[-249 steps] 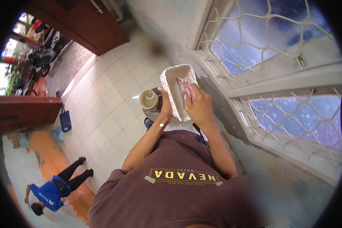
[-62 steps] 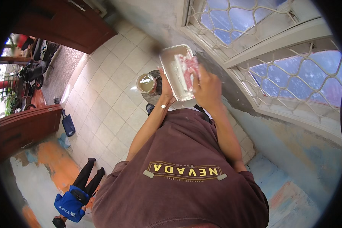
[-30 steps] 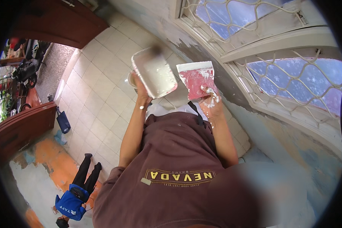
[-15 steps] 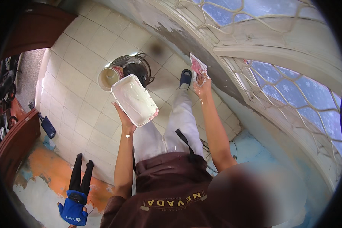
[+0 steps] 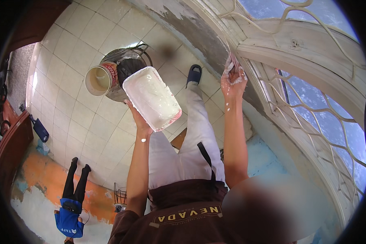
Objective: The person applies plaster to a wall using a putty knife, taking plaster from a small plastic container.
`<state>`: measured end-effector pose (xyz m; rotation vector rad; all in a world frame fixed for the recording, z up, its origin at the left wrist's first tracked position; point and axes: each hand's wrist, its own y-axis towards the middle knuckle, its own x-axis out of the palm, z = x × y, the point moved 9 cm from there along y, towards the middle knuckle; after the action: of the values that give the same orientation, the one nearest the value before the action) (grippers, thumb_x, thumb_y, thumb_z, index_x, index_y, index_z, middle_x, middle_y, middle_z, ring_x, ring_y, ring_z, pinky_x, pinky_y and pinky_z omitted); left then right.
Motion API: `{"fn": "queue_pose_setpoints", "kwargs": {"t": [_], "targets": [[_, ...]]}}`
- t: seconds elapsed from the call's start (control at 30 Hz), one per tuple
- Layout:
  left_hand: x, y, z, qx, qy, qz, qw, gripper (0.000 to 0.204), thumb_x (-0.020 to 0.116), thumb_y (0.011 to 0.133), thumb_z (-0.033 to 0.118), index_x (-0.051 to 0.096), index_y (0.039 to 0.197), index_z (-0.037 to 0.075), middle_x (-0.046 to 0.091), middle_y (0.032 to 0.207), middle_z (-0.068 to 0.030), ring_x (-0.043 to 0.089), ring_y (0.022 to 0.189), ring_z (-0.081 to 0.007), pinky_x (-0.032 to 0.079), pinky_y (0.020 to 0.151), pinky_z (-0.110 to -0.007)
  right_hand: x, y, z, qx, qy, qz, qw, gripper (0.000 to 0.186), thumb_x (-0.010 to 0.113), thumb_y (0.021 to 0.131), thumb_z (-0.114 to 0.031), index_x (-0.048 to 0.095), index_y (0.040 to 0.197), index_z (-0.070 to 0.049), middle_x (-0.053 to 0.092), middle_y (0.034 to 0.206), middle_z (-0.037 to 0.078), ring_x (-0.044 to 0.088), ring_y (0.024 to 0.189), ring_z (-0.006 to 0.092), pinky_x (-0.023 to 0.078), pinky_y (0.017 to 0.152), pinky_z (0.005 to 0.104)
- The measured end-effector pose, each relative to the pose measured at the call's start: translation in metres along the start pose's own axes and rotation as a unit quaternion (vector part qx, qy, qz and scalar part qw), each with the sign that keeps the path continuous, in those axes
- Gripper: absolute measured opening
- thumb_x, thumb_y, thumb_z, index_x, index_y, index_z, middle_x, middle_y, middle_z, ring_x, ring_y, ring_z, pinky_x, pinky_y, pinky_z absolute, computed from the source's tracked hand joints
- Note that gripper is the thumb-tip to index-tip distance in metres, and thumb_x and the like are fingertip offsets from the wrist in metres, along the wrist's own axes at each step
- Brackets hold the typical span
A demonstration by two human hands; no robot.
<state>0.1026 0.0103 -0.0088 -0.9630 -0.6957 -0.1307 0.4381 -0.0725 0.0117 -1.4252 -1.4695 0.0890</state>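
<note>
My left hand [image 5: 139, 120] supports a rectangular white tub [image 5: 152, 97] from below and one side; white putty smears its inside and a reddish patch shows at one corner. Out to the right, my right hand [image 5: 234, 81] is closed round a putty spreader [image 5: 231, 62], pinkish and coated white, seen nearly edge-on. It is up beside the wall [image 5: 209, 46] and the pale window frame [image 5: 248, 51]; whether its edge touches them I cannot tell. White putty spots dot my right hand's fingers and both forearms.
A cream bucket [image 5: 98, 81] stands beside a round stool-like thing [image 5: 126, 57] with a black bag on it, on the tiled floor. Curved bars [image 5: 313, 107] cover the window at right. A person in a blue top [image 5: 69, 217] is at lower left, near a brown door [image 5: 16, 142].
My right hand has moved up and right with the spreader, turning it edge-on close to the wall and window frame. The tub has shifted slightly right in view.
</note>
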Motion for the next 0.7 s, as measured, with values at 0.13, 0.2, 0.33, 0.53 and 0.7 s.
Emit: {"fn": "queue_pose_setpoints", "kwargs": {"t": [0.13,0.2,0.33,0.53,0.7], "targets": [[-0.006,-0.001,0.001,-0.004,0.004,-0.002,1.0,0.084,0.026,0.088,0.072,0.017,0.148,0.014,0.024,0.15,-0.0095,0.029,0.135,-0.0293,0.031,0.109,-0.044,-0.021,-0.015,0.005,0.029,-0.064,-0.054,0.996,0.033,0.048,0.09,-0.013,0.053,0.118,0.005,0.061,0.116,0.017,0.059,0.107,0.0243,0.051,0.093,0.036],[0.001,-0.001,0.003,-0.007,-0.001,-0.021,1.0,0.084,0.026,0.088,0.072,0.017,0.148,0.014,0.024,0.15,-0.0095,0.029,0.135,-0.0292,0.031,0.109,-0.043,-0.052,-0.003,0.015,0.045,-0.089,0.006,0.995,0.031,0.05,0.09,-0.014,0.055,0.116,0.002,0.062,0.115,0.015,0.06,0.104,0.023,0.052,0.088,0.0336],[-0.002,-0.006,0.019,0.009,0.048,0.031,0.998,0.083,0.025,0.088,0.072,0.016,0.148,0.015,0.024,0.15,-0.0094,0.029,0.135,-0.0289,0.032,0.109,-0.043,-0.07,0.019,0.046,0.125,-0.159,0.012,0.979,0.024,0.051,0.09,-0.015,0.058,0.109,-0.003,0.065,0.11,0.012,0.063,0.096,0.0198,0.053,0.073,0.0282],[-0.007,-0.012,0.033,0.02,0.055,0.05,0.997,0.082,0.024,0.088,0.072,0.017,0.148,0.015,0.024,0.15,-0.0093,0.029,0.136,-0.0287,0.032,0.109,-0.044,-0.012,0.042,0.037,0.142,0.045,-0.03,0.988,0.029,0.039,0.093,-0.004,0.05,0.113,0.013,0.06,0.114,0.024,0.062,0.099,0.0295,0.057,0.081,0.0328],[-0.01,-0.016,0.033,0.012,0.052,0.059,0.997,0.083,0.023,0.088,0.072,0.017,0.148,0.015,0.023,0.15,-0.0091,0.028,0.136,-0.029,0.031,0.109,-0.044,0.004,-0.005,0.0,0.009,-0.051,0.01,0.999,0.033,0.035,0.095,-0.008,0.049,0.119,0.012,0.057,0.12,0.022,0.057,0.11,0.0281,0.051,0.091,0.0322]]}}
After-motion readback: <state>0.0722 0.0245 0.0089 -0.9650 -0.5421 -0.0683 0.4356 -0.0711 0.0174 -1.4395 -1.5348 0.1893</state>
